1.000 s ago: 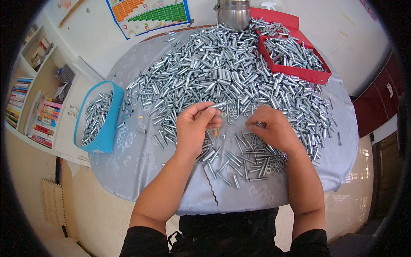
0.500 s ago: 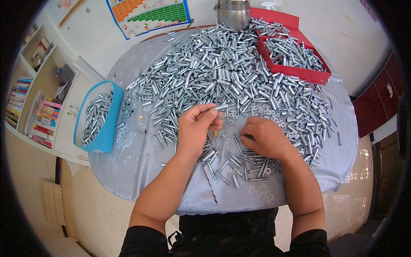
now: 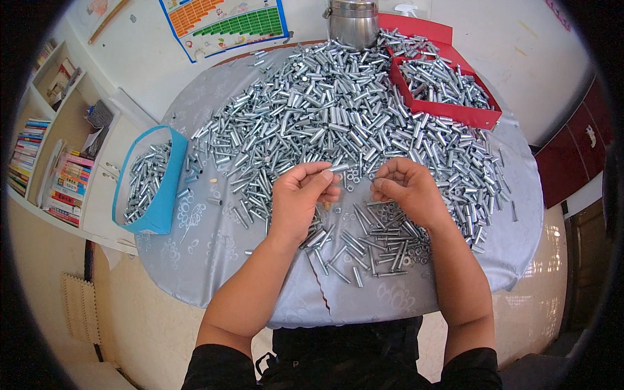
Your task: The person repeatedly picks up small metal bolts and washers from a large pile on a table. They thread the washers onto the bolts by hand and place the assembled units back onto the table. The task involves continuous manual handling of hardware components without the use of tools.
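Note:
Between the thumb and forefinger of my left hand point(image 3: 300, 195) is a short silver metal sleeve point(image 3: 339, 168), its end pointing right. My right hand point(image 3: 411, 194) is level with it, a little apart, thumb and fingers pinched together; whatever is in them is too small or hidden to make out. Behind both hands spreads a large heap of metal sleeves and bolts point(image 3: 318, 104). Small nuts point(image 3: 351, 177) lie in the gap between the hands. Nearer me are loose bolts point(image 3: 354, 244) and, by my right wrist, several flat washers point(image 3: 408, 260).
A blue bin point(image 3: 162, 198) of metal parts stands at the left, a red box point(image 3: 448, 112) of bolts at the far right. A steel canister point(image 3: 353, 25) stands at the back. The grey tablecloth point(image 3: 214, 266) covers the round table. Bookshelves point(image 3: 55, 136) are at the left.
My right hand has lifted from the small parts on the table and moved up beside the left, its fingers now pinched. The left hand still holds the sleeve, almost unmoved.

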